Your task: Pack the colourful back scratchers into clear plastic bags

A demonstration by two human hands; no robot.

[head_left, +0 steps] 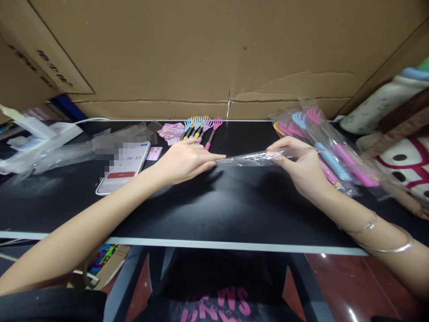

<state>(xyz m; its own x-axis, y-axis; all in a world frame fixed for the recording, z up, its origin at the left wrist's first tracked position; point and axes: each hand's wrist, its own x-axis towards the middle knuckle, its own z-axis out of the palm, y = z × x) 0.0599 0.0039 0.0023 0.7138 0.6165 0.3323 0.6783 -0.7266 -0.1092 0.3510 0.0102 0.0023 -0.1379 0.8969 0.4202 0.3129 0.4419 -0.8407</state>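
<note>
A clear plastic bag stretches flat between my two hands, just above the black table. My left hand pinches one end of it between thumb and fingers. My right hand grips the other end, fingers bent round the film. Behind my left hand lie several back scratchers with blue, purple, yellow and pink claw heads, their handles partly hidden by the hand. Beside my right hand, several bagged back scratchers in pink and blue lie in a pile, partly covered by the hand.
A phone showing a timer lies at the left. Near it are small printed cards, a loose card and a heap of clear bags. Cardboard walls the back. A pale bottle stands at the right.
</note>
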